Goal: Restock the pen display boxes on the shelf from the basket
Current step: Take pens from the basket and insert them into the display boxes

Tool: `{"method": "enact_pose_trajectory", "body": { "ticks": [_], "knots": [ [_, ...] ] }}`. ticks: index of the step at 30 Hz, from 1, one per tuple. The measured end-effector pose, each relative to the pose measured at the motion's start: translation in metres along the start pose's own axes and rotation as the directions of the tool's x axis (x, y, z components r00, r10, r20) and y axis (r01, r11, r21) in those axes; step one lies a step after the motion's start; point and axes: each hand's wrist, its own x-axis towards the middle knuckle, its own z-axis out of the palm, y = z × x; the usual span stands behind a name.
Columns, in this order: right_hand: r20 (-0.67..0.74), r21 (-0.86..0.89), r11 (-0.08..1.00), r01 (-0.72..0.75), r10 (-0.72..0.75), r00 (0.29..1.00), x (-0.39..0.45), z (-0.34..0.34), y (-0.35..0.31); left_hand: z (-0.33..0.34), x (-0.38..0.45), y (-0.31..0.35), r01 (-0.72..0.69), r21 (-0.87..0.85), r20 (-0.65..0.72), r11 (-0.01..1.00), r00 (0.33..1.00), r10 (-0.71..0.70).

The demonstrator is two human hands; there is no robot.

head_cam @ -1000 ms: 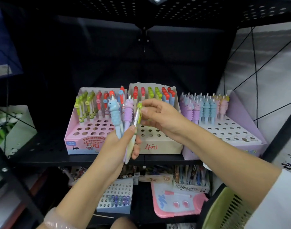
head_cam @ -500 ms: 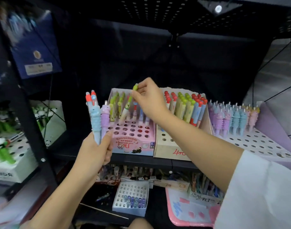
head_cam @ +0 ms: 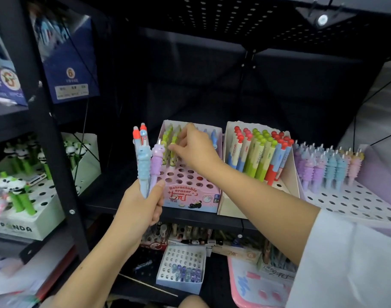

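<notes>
R hand reached over the pink display box, fingertips pinching a green-capped pen standing w/ other green pens in the box's back-left rows; front holes bare. L hand gripped a bunch of pens upright, just left of that box: blue & purple unicorn-topped, two orange-capped behind. Beige box w/ red, green, blue pens sat next right on the shelf, then a lilac tray of unicorn pens. Basket not in view.
</notes>
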Motion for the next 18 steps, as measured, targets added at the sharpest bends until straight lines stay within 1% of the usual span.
{"method": "enact_pose_trajectory", "body": {
  "ticks": [2,3,4,5,6,8,12,15,18],
  "knots": [
    [-0.053,0.135,0.991,0.021,-0.014,0.998,-0.009,-0.009,-0.003,0.002,-0.002,0.002,-0.009,-0.001,0.013,1.000,1.000,0.009],
    [-0.024,0.250,0.968,0.020,-0.014,1.000,-0.014,-0.013,-0.005,0.004,-0.002,0.003,-0.011,0.001,0.024,1.000,1.000,0.011],
    [0.053,0.366,0.931,-0.006,-0.014,0.999,-0.021,-0.018,-0.008,0.006,-0.003,0.004,-0.011,0.002,0.036,1.000,0.999,0.011],
    [0.146,0.439,0.898,-0.041,-0.026,0.989,-0.027,-0.021,-0.008,0.010,-0.004,0.005,-0.009,0.001,0.049,1.000,0.999,0.009],
    [0.218,0.452,0.890,-0.059,-0.046,0.975,-0.034,-0.024,-0.008,0.014,-0.005,0.006,-0.006,-0.003,0.061,1.000,0.998,0.006],
    [0.285,0.416,0.907,-0.063,-0.065,0.956,-0.043,-0.030,-0.004,0.023,-0.007,0.007,-0.003,-0.016,0.076,1.000,0.997,0.004],
    [0.253,0.519,0.846,-0.118,-0.021,0.967,-0.055,-0.044,0.015,0.045,-0.012,0.007,0.018,-0.009,0.091,1.000,0.996,-0.017],
    [0.272,0.661,0.718,-0.217,0.040,0.961,-0.067,-0.055,0.035,0.065,-0.015,0.007,0.050,-0.026,0.096,0.998,0.994,-0.047],
    [0.269,0.710,0.664,-0.233,0.050,0.962,-0.082,-0.067,0.057,0.089,-0.020,0.007,0.051,-0.031,0.121,0.998,0.991,-0.047]
  ]
}}
